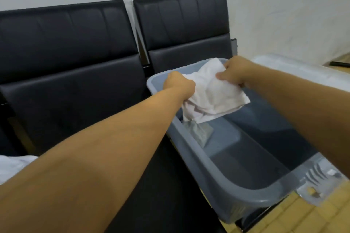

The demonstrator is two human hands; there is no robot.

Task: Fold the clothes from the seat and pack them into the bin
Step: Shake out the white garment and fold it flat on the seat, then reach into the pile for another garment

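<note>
At the far left, near the front edge of the black seat (62, 100), a bit of white cloth (13, 166) peeks into view, so there may be more clothes waiting there. Next comes the left hand (180, 86), its fingers curled tight round the left side of a folded white garment (212, 92). The right hand (234, 72) pinches the far right corner of it, thumb on top. Both hands hold it in the air over the far end of the grey bin (217, 172), which sits on the right end of the seat with its near corner sticking out past the seat's front edge. The bin looks nearly empty, with only something pale lying on its floor just under the garment. To the right of the bin lies a clear lid (303, 73). What could go wrong? The fold looks loose. A tail of cloth hangs down from the bottom left of the garment, so if the hands let go up high, I think it could flop open and land in a messy heap. A hard push down might also tip the bin, since part of it hangs off the seat. The garment is white, soft and wrinkly, folded into a rough square, with its near right corner flat and neat and its left side bunched up.
</note>
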